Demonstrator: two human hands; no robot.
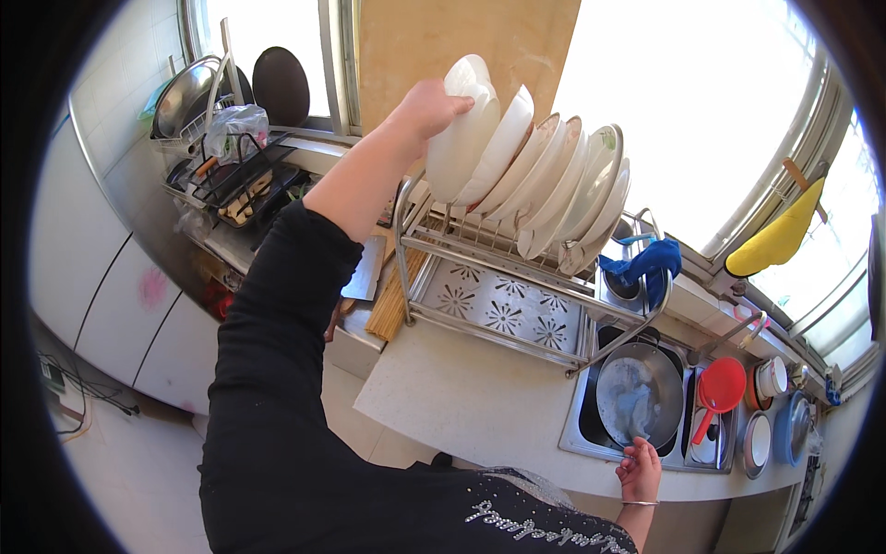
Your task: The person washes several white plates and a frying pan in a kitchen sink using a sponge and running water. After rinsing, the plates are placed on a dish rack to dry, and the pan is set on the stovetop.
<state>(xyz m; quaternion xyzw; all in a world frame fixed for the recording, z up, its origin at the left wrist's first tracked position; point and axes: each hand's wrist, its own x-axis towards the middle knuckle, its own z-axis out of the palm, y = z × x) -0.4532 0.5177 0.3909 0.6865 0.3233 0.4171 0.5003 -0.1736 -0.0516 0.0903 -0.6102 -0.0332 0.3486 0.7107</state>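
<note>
My left hand (436,111) grips a white dish (464,149) at the left end of the metal dish rack (498,253). Its thumb lies over the near face, and the fingers behind are hidden. Several white bowls and plates (564,176) stand on edge along the rack's upper tier, some with patterned rims. Low on the right, my right hand (639,471) hovers by the sink's front edge with loosely curled fingers and nothing in it. Just beyond it, a large metal wok (661,388) sits in the sink (585,422), holding cloudy water and a pale cloth (633,408).
Blue cloth (647,266) hangs over the rack's right end. A red strainer or ladle (721,384) rests over the second basin beside a faucet (727,336). Left of the rack are a cleaver (365,266), a bamboo mat (398,298) and a black wire rack (242,183).
</note>
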